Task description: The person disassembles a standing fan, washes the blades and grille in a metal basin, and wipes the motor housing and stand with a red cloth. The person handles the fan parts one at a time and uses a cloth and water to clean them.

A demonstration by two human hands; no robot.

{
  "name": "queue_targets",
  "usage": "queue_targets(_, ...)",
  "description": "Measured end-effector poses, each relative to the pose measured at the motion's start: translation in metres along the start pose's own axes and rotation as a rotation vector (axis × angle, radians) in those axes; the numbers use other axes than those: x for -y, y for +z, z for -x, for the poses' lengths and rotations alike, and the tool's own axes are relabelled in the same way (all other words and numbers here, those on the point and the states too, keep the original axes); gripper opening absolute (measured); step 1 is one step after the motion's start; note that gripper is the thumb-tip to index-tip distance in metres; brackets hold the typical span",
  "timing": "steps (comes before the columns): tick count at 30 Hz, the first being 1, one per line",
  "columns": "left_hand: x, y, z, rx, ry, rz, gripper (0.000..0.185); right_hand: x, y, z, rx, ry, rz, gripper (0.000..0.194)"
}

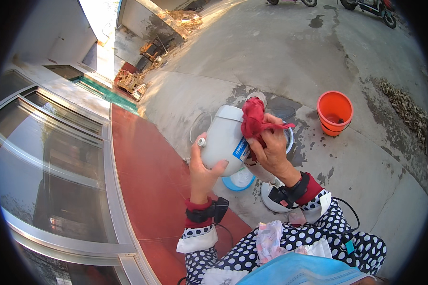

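A rounded white plastic housing (221, 142) is tilted in front of me. It looks like the motor housing of a stand fan, with a small white knob (201, 142) and a blue label (241, 148) bearing writing. My left hand (204, 171) grips its lower left end, thumb across the near side. In my right hand (272, 146) is a bunched red cloth (253, 119), pressed at the housing's right side. Under that hand runs a pale pole (259, 172), and a round white base (267, 199) shows below it, partly behind my wrist.
A blue basin (228, 185) with whitish contents sits beneath the housing. Another white-rimmed basin (289, 140) is mostly hidden by my right hand. An orange bucket (335, 110) stands on the wet-spotted concrete to the right. Glazed window frames (114, 199) line the left side.
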State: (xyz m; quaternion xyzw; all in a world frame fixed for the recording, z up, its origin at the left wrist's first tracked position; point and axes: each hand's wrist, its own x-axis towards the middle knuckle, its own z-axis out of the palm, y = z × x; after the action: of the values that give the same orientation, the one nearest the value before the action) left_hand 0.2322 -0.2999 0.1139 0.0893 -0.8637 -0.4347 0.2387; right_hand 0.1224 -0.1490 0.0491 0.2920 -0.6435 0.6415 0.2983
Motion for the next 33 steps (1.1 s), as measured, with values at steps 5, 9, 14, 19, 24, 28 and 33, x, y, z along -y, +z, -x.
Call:
queue_targets(5,0.010,0.003,0.004,-0.047,0.065,-0.033,0.074,0.013,0.008,-0.122,0.830,-0.223,0.261,0.025)
queue_targets(9,0.012,0.003,0.005,-0.070,0.096,-0.085,0.072,0.018,0.047,-0.159,1.232,-0.218,0.306,0.029)
queue_targets(14,0.019,-0.005,0.003,-0.072,-0.011,0.090,0.074,-0.022,0.023,-0.113,0.735,-0.129,-0.148,0.029)
queue_targets(19,0.016,-0.007,0.003,-0.026,-0.059,0.068,0.072,-0.062,-0.035,-0.006,0.595,0.327,-0.154,0.022)
queue_targets(24,-0.013,0.006,0.000,-0.062,-0.153,-0.066,0.067,-0.113,-0.051,-0.031,0.498,0.475,-0.420,0.034)
queue_targets(28,-0.031,0.030,-0.002,-0.239,-0.328,-0.169,0.054,-0.124,-0.032,-0.106,0.669,0.183,-0.635,0.061)
queue_targets(33,-0.037,0.041,-0.010,-0.484,-0.473,-0.137,0.040,-0.092,0.000,-0.108,0.817,-0.162,-0.473,0.036)
